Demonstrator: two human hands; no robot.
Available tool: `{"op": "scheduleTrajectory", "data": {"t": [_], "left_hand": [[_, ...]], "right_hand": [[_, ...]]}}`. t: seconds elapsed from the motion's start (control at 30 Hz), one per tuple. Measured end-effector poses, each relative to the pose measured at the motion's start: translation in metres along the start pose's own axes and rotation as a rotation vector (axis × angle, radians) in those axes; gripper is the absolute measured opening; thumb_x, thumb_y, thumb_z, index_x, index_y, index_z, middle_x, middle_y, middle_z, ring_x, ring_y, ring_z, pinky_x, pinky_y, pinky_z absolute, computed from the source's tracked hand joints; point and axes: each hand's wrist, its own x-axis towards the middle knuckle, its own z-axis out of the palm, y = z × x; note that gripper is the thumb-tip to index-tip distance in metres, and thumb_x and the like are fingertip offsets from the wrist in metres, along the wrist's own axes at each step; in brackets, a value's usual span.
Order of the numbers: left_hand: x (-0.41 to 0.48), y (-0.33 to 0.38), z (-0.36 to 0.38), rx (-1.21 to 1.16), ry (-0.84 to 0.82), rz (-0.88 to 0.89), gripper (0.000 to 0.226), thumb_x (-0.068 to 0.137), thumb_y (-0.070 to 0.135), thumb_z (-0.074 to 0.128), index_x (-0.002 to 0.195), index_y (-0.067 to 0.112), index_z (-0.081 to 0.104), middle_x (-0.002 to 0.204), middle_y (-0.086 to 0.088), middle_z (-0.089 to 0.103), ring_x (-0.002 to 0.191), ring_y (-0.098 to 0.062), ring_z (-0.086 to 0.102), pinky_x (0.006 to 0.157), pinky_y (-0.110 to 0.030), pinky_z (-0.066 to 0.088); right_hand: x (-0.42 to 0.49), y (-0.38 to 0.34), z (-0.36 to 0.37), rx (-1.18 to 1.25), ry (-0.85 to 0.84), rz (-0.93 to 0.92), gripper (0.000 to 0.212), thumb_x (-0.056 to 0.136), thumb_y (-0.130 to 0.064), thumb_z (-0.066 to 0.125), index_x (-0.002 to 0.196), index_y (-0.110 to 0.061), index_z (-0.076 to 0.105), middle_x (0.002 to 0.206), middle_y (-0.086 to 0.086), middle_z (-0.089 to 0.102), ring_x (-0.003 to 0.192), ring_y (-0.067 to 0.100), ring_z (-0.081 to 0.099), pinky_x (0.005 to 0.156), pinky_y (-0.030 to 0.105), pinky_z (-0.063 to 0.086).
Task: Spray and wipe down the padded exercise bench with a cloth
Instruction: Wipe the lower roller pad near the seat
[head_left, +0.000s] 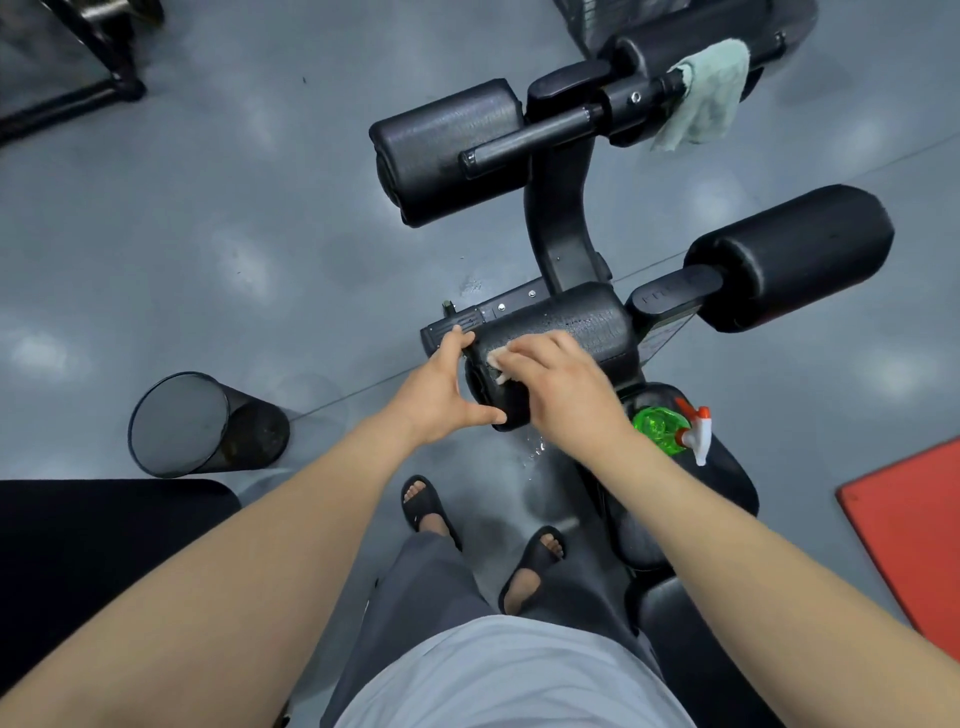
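A black padded roller (582, 327) of the exercise bench lies in front of me, wet with spray droplets. My left hand (441, 389) grips the roller's left end, thumb underneath and fingers over the top. My right hand (561, 384) presses a small pale cloth (496, 364) onto the roller's top; only a corner of the cloth shows under my fingers. A green spray bottle (662, 428) with a white and red trigger stands on the bench seat (727, 478) just right of my right wrist.
More black rollers sit at upper left (447, 156) and right (789, 254). A green towel (706, 96) hangs on the top bar. A black mesh bin (202, 423) stands at left on the grey floor, a red mat (914, 519) at right. My sandalled feet (483, 535) are below.
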Motion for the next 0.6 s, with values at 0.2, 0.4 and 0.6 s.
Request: {"op": "scheduleTrajectory", "data": {"t": [0.2, 0.4, 0.6], "left_hand": [[0.002, 0.000, -0.004, 0.009, -0.046, 0.022, 0.112, 0.065, 0.039, 0.096, 0.149, 0.012, 0.026, 0.166, 0.002, 0.025, 0.151, -0.012, 0.026, 0.120, -0.025, 0.023], [0.008, 0.003, -0.016, -0.023, -0.043, -0.020, 0.073, 0.083, 0.040, 0.082, 0.138, 0.018, 0.038, 0.141, 0.015, 0.041, 0.132, -0.001, 0.038, 0.103, -0.018, 0.027], [0.010, 0.005, -0.019, -0.075, -0.033, -0.023, 0.069, 0.083, 0.033, 0.084, 0.133, 0.017, 0.040, 0.134, 0.009, 0.048, 0.129, 0.000, 0.040, 0.104, -0.017, 0.029]], "right_hand": [[0.001, 0.052, -0.026, -0.096, 0.197, 0.311, 0.046, 0.081, 0.007, 0.052, 0.117, -0.012, 0.073, 0.114, 0.005, 0.067, 0.101, 0.034, 0.050, 0.088, 0.044, 0.051], [0.011, 0.004, -0.005, -0.046, 0.085, 0.243, 0.055, 0.079, -0.013, 0.033, 0.119, -0.011, 0.071, 0.111, 0.005, 0.066, 0.097, 0.035, 0.052, 0.086, 0.042, 0.050], [0.010, 0.013, -0.012, -0.053, -0.012, 0.078, 0.049, 0.085, -0.014, 0.040, 0.123, -0.017, 0.069, 0.116, -0.001, 0.064, 0.100, 0.030, 0.052, 0.082, 0.040, 0.053]]}}
